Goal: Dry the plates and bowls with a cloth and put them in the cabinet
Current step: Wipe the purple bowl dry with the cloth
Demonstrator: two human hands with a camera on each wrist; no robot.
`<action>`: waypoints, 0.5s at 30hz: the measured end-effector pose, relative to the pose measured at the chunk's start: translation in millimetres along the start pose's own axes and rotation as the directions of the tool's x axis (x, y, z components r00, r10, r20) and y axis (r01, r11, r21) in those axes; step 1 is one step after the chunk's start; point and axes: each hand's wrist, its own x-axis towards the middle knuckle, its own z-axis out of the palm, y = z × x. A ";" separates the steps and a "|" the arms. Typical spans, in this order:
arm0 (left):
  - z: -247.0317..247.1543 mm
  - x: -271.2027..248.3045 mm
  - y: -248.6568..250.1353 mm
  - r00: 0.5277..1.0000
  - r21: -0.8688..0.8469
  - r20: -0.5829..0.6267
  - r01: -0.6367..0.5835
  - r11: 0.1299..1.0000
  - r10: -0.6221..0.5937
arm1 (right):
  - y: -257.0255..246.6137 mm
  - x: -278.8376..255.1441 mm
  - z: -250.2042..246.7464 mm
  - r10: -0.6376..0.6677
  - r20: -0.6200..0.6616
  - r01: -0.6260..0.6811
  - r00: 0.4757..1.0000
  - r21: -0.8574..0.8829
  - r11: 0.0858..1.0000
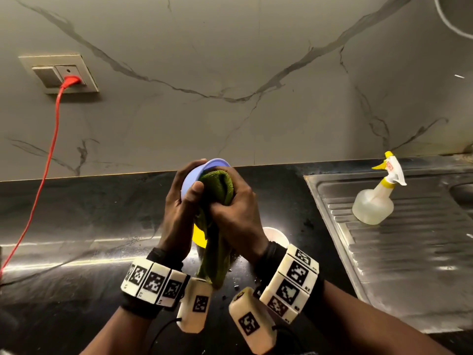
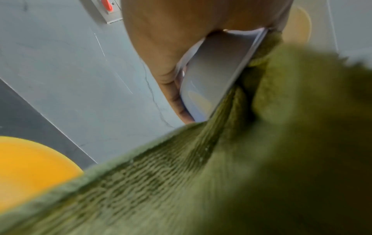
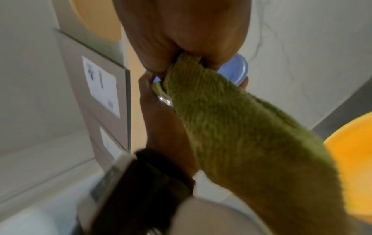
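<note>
Green terry cloth (image 1: pixel 216 242), soft, bunched in right hand (image 1: pixel 236 213); left hand (image 1: pixel 179 208) cups light, slippery lilac plastic bowl (image 1: pixel 190 175) above black counter (image 1: pixel 76 226).

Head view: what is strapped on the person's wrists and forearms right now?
Bare forearms, no sleeves. Each wrist wears a black band ringed with cream blocks, each block printed with a black-and-white square marker: left bracelet, right bracelet. Under each wrist hangs a cream camera pod with its own marker, left pod and right pod, each trailing a thin black cable. No gloves on the left hand or right hand.
</note>
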 end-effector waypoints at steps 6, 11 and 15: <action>-7.8 1.7 -2.9 0.999 0.017 -0.035 -0.016 1.000 0.016 | 21.3 -19.4 -9.1 -0.247 0.237 0.309 0.940 -0.276 0.910; -4.3 -2.2 -1.4 1.000 0.002 0.003 0.018 1.000 -0.018 | 32.8 4.5 -35.2 -0.408 0.501 0.645 0.763 -0.560 0.520; 3.8 -3.3 1.2 1.000 -0.010 0.030 -0.003 1.000 0.004 | 19.8 25.0 -34.5 -0.558 0.425 0.677 0.713 -0.624 0.390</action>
